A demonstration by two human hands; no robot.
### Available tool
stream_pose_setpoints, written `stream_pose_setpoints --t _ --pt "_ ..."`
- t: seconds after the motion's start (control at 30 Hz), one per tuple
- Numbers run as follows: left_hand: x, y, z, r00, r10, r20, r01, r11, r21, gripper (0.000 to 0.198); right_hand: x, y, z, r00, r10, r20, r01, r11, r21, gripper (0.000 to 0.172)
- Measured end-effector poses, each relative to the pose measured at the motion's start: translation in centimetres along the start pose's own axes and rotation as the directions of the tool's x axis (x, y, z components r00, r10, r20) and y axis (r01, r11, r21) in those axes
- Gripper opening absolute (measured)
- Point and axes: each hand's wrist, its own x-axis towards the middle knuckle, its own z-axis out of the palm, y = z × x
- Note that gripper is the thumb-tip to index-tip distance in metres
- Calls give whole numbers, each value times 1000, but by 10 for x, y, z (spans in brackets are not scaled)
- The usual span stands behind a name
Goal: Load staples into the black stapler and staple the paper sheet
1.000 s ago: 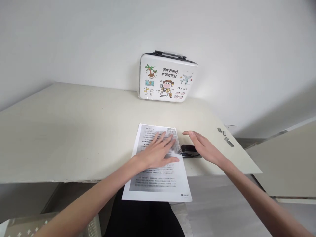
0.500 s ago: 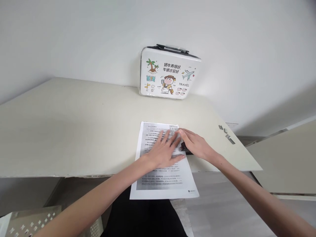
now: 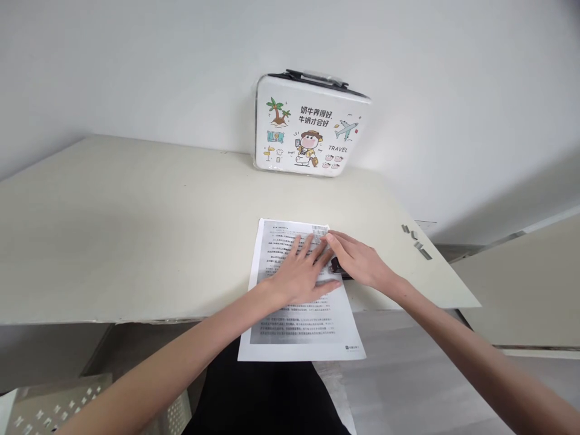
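A printed sheet of paper (image 3: pixel 299 314) lies at the front edge of the cream desk (image 3: pixel 136 241), its lower part hanging over the edge. My left hand (image 3: pixel 301 272) lies flat on the upper half of the sheet with fingers spread. My right hand (image 3: pixel 357 263) rests over a black stapler (image 3: pixel 338 267) at the sheet's right edge, fingers pressed down on it. Most of the stapler is hidden under that hand.
A white carry case (image 3: pixel 310 127) with cartoon travel pictures stands upright against the wall at the back of the desk. Several loose strips of staples (image 3: pixel 415 238) lie near the desk's right edge. A perforated metal piece (image 3: pixel 58 411) shows at the lower left.
My right hand moved left from beside the stapler onto it, at the sheet's right edge. My left hand stayed flat on the paper. The view tilted slightly.
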Motion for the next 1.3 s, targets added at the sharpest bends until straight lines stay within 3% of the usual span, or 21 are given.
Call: stream_pose_setpoints --t 0.87,1.3 --pt "-1 7 -2 999 -32 -30 32 999 -13 84 5 0 8 1000 4 -29 -8 992 -128 49" --pt "-1 7 3 998 -37 -53 38 999 28 83 4 1 7 1000 3 -27 -5 995 -96 46"
